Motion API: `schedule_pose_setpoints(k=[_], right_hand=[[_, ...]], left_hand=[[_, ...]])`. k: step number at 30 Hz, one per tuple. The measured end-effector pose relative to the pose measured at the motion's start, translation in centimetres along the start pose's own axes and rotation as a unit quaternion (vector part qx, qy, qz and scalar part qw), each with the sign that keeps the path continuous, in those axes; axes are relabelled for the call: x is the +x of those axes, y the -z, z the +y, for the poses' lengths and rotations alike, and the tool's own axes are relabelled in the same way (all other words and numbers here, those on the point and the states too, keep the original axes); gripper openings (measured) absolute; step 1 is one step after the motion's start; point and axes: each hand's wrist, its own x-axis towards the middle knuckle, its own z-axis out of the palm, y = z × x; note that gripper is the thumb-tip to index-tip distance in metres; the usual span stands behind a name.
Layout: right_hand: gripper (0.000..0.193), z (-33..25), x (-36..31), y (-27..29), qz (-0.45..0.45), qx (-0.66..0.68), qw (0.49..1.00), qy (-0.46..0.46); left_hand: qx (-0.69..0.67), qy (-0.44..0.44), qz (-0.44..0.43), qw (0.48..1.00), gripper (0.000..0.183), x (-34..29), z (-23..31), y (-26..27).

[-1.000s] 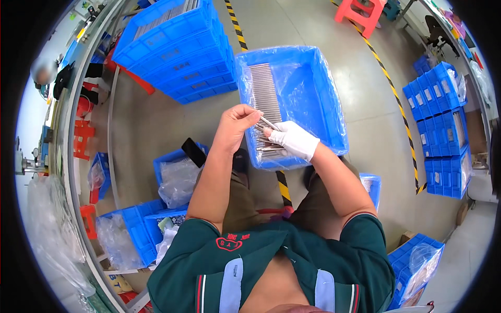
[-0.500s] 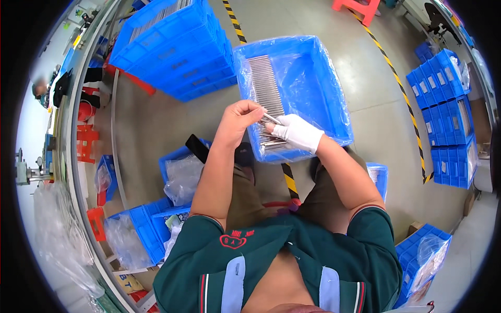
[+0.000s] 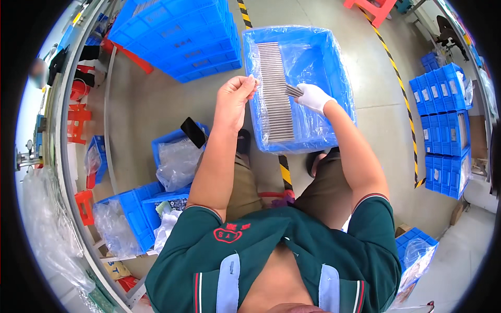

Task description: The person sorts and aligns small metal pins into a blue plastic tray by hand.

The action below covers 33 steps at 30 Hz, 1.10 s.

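Note:
In my right hand (image 3: 314,98), which wears a white glove, a small bundle of thin metal rods (image 3: 294,90) sticks out toward the left. That hand hovers over the middle of a blue plastic bin (image 3: 343,68) lined with clear film. Along the bin's left side lies a long, neat row of similar metal rods (image 3: 275,104), side by side. My left hand (image 3: 237,95) is bare and closed in a pinch at the bin's left rim, apart from the right hand. What its fingertips hold, if anything, is hidden.
A stack of blue crates (image 3: 195,41) rises at the far left. More blue crates (image 3: 444,125) are stacked at the right. A black phone (image 3: 194,132) rests by a crate with plastic bags (image 3: 177,159) left of my legs. A red stool (image 3: 373,9) stands far off.
My hands, close together over the near end of the row before, have come apart. The left moved up and left to the rim; the right moved up and right with the rods.

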Motion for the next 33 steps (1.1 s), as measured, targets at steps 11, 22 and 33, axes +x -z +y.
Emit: schedule_pose_setpoints(k=[11,22,33], right_hand=[[0.028,-4.1,3.7,-3.6,-0.050,-0.199,0.975,0.090],[0.023,-2.4,2.6,-4.4,0.100,-0.210,0.943,0.236],[0.019,-1.9,5.8,-4.4,0.141,-0.203,0.940,0.237]], left_hand=[[0.031,0.013,-0.011,0.999,0.015,-0.4,0.4,0.1],[0.033,0.021,-0.005,0.999,0.017,-0.3,0.7,0.5],[0.035,0.025,0.004,0.999,0.018,-0.4,1.0,0.8]])
